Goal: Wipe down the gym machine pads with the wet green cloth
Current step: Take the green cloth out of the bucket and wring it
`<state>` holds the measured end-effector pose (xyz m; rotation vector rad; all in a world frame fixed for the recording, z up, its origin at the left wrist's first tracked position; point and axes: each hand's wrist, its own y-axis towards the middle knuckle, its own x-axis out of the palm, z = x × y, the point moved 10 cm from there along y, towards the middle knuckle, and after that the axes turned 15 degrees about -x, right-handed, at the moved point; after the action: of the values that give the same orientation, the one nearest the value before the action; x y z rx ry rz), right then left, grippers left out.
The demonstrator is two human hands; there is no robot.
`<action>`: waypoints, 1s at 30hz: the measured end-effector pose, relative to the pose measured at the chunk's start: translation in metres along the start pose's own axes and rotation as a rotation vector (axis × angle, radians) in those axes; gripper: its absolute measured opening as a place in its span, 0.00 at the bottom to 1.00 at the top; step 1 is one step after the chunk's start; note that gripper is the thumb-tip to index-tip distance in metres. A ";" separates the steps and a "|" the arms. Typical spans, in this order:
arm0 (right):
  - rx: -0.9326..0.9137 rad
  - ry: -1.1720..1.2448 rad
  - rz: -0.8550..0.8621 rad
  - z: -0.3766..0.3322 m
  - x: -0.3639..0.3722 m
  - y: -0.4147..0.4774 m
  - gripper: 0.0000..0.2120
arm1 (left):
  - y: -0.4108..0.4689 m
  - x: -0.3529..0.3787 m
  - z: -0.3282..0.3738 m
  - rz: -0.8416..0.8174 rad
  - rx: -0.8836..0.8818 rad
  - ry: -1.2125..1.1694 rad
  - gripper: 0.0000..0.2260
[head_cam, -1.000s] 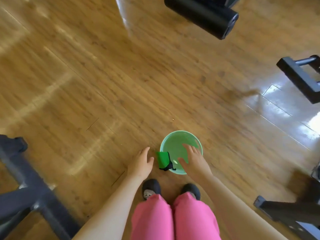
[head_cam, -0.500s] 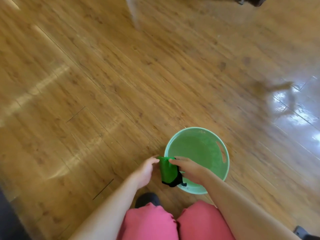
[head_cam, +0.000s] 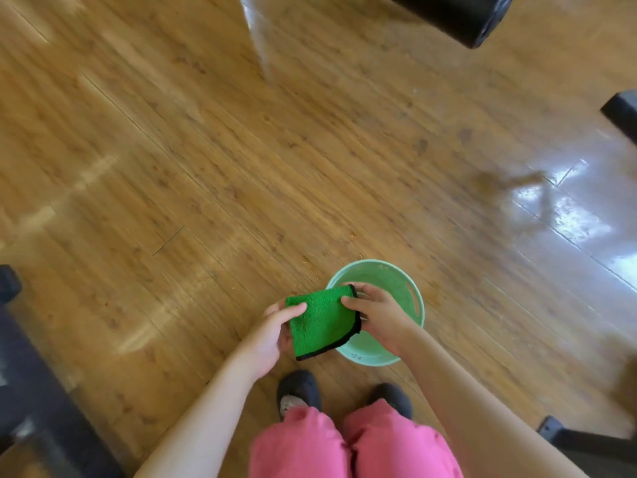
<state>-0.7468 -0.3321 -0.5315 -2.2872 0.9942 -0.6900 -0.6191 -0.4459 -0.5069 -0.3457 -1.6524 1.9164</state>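
Note:
A folded green cloth [head_cam: 322, 320] with a black hem is held flat above the near-left rim of a pale green bucket [head_cam: 412, 294] standing on the wooden floor. My left hand [head_cam: 272, 334] pinches the cloth's left edge, thumb on top. My right hand [head_cam: 377, 313] grips its right edge over the bucket's opening. A black cylindrical roller pad [head_cam: 458, 15] of a gym machine hangs at the top right, far from both hands.
Dark machine frame parts stand at the left edge [head_cam: 38, 391], the far right edge [head_cam: 622, 113] and the bottom right corner [head_cam: 579, 439]. My pink trousers [head_cam: 348, 446] and dark shoes [head_cam: 298, 391] are just below the bucket. Glossy floorboards stretch ahead.
The cloth hung over the bucket's rim a second ago. Both hands took hold of it, lifted it off the rim and spread it flat between them.

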 end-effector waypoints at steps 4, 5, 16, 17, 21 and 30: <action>-0.141 -0.073 0.006 -0.101 0.017 -0.058 0.12 | -0.098 0.036 0.037 -0.080 0.080 -0.006 0.22; -0.202 -0.183 0.039 -0.129 0.018 -0.076 0.13 | -0.123 0.043 0.046 -0.078 0.106 -0.003 0.21; -0.455 -0.260 0.007 -0.293 0.083 -0.285 0.22 | -0.382 0.149 0.104 -0.087 0.509 0.533 0.08; -0.471 -0.234 0.035 -0.303 0.084 -0.297 0.19 | -0.398 0.155 0.105 -0.081 0.540 0.564 0.08; -0.524 -0.169 0.102 -0.332 0.088 -0.333 0.15 | -0.450 0.172 0.106 -0.079 0.610 0.629 0.07; -0.629 -0.063 0.119 -0.364 0.089 -0.386 0.05 | -0.510 0.186 0.109 0.033 0.781 0.765 0.07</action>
<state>-0.7377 -0.2780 0.0041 -2.7174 1.4589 -0.2689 -0.6967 -0.3939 0.0385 -0.6604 -0.3729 1.9289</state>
